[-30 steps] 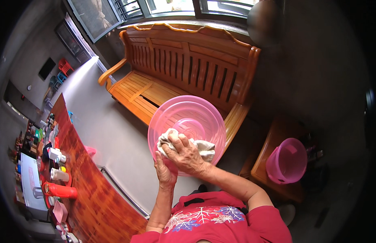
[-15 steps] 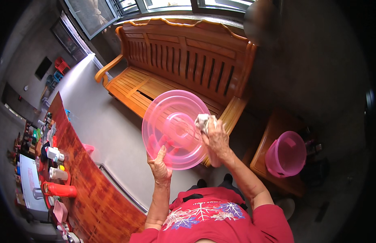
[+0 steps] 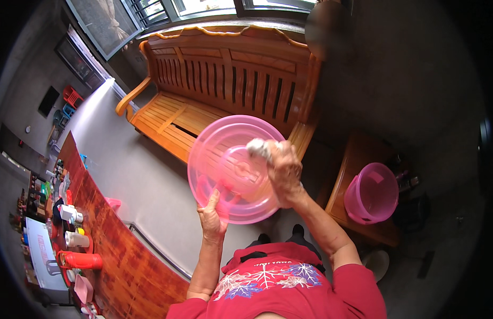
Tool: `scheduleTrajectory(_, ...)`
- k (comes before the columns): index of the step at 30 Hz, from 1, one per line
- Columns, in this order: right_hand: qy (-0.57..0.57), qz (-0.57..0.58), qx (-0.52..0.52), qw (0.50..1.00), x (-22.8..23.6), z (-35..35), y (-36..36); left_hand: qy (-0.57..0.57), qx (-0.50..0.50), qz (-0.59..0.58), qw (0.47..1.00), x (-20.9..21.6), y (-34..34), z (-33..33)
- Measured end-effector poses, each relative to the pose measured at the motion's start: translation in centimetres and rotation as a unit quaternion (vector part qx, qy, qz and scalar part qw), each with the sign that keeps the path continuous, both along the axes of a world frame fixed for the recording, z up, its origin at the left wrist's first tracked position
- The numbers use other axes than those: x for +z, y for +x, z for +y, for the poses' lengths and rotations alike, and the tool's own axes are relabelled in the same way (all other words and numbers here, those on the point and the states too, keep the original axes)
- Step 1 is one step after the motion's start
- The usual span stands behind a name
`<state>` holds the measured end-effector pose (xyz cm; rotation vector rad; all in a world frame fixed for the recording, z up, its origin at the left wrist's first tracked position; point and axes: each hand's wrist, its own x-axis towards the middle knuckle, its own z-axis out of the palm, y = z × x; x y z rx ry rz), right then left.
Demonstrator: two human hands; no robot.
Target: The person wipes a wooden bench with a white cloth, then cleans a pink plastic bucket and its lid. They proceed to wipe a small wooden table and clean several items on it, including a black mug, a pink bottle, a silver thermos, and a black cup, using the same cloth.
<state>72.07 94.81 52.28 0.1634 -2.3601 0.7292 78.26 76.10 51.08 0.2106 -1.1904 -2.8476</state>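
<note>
A round, see-through pink plastic basin (image 3: 212, 151) is held up in front of me, tilted, above the floor by the bench. My left hand (image 3: 212, 218) grips its near left edge, thumb on the inside and fingers showing through the plastic underneath. In my right hand (image 3: 285, 169) is a bunched whitish cloth (image 3: 257, 148), over the inside of the basin at its right part. That hand is smeared by motion, and whether the cloth presses on the plastic right now I cannot tell.
A wooden bench (image 3: 177, 111) stands ahead under the window. To the right, a pink bucket (image 3: 353, 199) sits on a small wooden table (image 3: 337, 199). On the left, a reddish wooden table (image 3: 124, 250) carries a red thermos flask (image 3: 82, 260) and several small things.
My right hand with the cloth has moved left and slightly up across the basin. My left hand keeps its grip. The whole view has shifted a little.
</note>
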Motion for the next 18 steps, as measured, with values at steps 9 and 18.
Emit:
scheduleTrajectory(9, 0.063, 0.039, 0.153, 0.985, -1.2, -3.1, -2.2, -0.007, 0.009, -0.003, 1.000, 0.2, 0.2, -0.1)
scheduleTrajectory(18, -0.076, -0.237, 0.354, 0.902, -4.4, -1.7, 2.7, 0.000, 0.047, -0.011, 0.999, -4.5, -0.4, -1.6)
